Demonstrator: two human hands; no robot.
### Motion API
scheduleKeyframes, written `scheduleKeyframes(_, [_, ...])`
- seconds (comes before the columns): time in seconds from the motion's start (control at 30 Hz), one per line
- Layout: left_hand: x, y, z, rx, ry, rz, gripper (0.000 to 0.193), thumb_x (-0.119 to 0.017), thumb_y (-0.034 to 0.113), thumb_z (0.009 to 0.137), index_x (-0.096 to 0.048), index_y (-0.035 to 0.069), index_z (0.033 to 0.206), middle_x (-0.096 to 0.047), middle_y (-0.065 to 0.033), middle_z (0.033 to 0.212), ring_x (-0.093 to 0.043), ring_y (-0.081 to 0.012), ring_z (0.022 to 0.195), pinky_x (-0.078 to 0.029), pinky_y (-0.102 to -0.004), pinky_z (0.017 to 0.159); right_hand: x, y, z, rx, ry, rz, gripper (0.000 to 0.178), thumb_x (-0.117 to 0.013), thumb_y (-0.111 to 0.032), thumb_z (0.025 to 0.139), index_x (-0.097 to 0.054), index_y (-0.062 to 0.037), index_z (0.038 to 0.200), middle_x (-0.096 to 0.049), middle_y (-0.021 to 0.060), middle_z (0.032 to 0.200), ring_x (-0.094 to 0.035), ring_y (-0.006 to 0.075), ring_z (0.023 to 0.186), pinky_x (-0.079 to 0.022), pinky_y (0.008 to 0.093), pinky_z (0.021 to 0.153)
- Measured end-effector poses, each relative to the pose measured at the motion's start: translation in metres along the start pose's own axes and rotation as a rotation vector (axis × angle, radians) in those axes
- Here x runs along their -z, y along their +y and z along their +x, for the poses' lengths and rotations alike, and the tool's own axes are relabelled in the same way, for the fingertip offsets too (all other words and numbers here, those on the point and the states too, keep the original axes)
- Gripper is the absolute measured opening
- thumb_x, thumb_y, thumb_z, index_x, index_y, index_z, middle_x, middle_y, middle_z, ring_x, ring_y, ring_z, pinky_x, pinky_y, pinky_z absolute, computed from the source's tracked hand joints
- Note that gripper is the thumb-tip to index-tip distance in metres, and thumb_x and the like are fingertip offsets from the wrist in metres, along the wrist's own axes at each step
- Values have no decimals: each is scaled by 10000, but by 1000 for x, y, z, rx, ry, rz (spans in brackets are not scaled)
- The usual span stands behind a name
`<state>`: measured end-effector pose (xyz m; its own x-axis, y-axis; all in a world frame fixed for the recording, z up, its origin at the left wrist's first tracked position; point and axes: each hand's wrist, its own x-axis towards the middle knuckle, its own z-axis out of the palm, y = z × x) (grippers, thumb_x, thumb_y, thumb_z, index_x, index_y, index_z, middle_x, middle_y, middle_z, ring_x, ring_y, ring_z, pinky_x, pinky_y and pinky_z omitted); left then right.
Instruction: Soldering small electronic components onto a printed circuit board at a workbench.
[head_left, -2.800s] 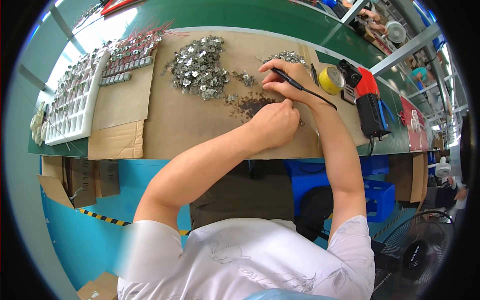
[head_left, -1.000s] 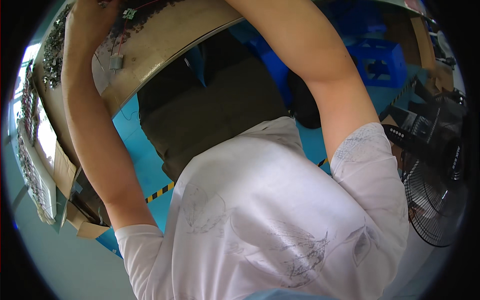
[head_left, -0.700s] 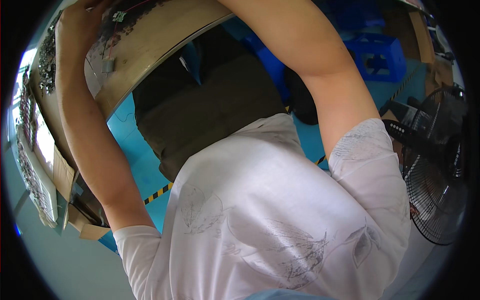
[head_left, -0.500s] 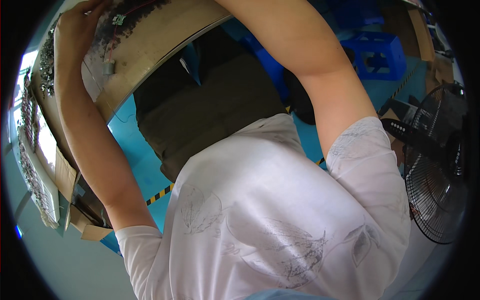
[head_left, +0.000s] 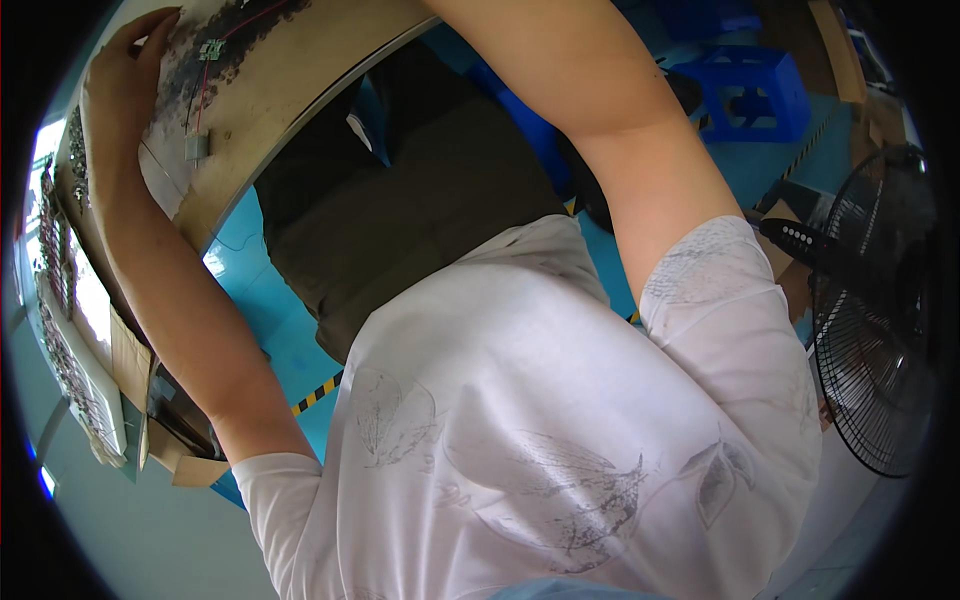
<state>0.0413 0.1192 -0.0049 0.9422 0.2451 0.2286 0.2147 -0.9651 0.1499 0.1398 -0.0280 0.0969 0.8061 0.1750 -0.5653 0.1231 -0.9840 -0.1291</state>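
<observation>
My left hand [head_left: 125,85] is over the worktable [head_left: 275,75] at the upper left. Its thumb and a finger come together in a pinch, and whatever is between the tips is too small to make out. Just right of that hand lies a small green circuit board [head_left: 212,49] with thin red wires. One red wire runs down toward a small grey metal part [head_left: 197,146], shaped like a little motor, near the table's edge. My right forearm reaches up past the top of the picture, so my right hand is out of sight.
Dark stains mark the tabletop around the board. Clusters of small dark parts [head_left: 58,235] line the far left beside a cardboard box [head_left: 195,470]. At the right stand a blue plastic stool [head_left: 765,95] and a black fan [head_left: 875,340]. Black-and-yellow tape [head_left: 318,393] crosses the blue floor.
The view has shifted slightly, so the table, board and metal part sit a little further left and lower. My left hand has moved with them, its pinched fingertips now more visible.
</observation>
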Motion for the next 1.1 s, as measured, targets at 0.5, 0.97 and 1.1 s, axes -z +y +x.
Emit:
scheduleKeyframes(0.5, [36, 44, -40, 35, 339, -254, 213, -770, 196, 882, -792, 30, 1014, -710, -97, 897, -634, -202, 692, -522, -330, 690, -72, 98, 70, 1403, 953, 628, 318, -659, -52, 907, -675, -84, 1223, -751, 96, 922, -738, 273, 821, -586, 364, 745])
scheduleKeyframes(0.97, [14, 61, -153, 321, 571, -736, 133, -757, 67, 924, -782, 33, 1051, -585, 38, 788, -473, -30, 676, -351, -199, 562, 16, 238, 133, 633, 1371, 1049, 236, -700, -262, 984, -738, -31, 1009, -642, 29, 651, -554, 91, 439, -418, 260, 401])
scheduleKeyframes(1.1, [9, 57, -171, 223, 672, -678, 117, -713, -3, 928, -769, 30, 1025, -682, -23, 868, -592, -84, 737, -451, -201, 607, 22, 210, 127, 638, 988, 1344, 346, -672, -121, 949, -621, -112, 1291, -717, 69, 793, -629, 141, 474, -473, 304, 360])
